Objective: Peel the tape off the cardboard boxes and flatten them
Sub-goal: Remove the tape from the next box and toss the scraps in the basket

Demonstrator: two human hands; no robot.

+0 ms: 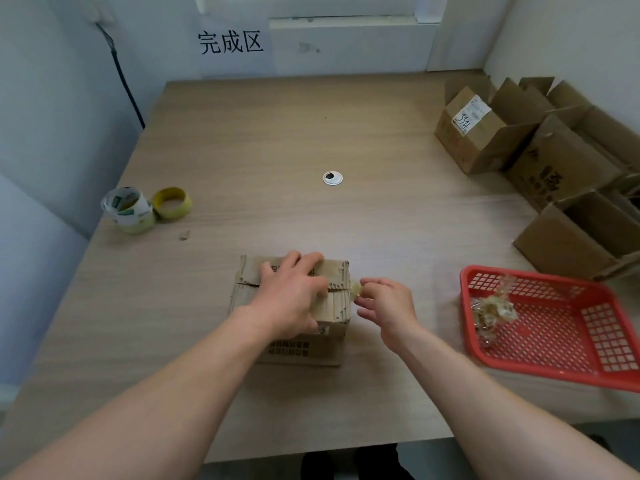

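Pinching tape (356, 291) (right hand (388, 306)) beside box (334, 308)

Light wood-grain worktop (277, 133) w/ round white cable grommet (332, 178) mid-surface. Pale walls (52, 98); white paper sign w/ black characters (230, 41) behind far edge, bright window (311, 3) above. Black cable (124, 81) by far-left corner.

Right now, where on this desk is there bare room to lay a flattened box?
Widest bare patch: far middle of the desk, between the tape rolls on the left and the open boxes on the right, around the cable hole. The near left is bare. The right edge is crowded: boxes, then the red basket.
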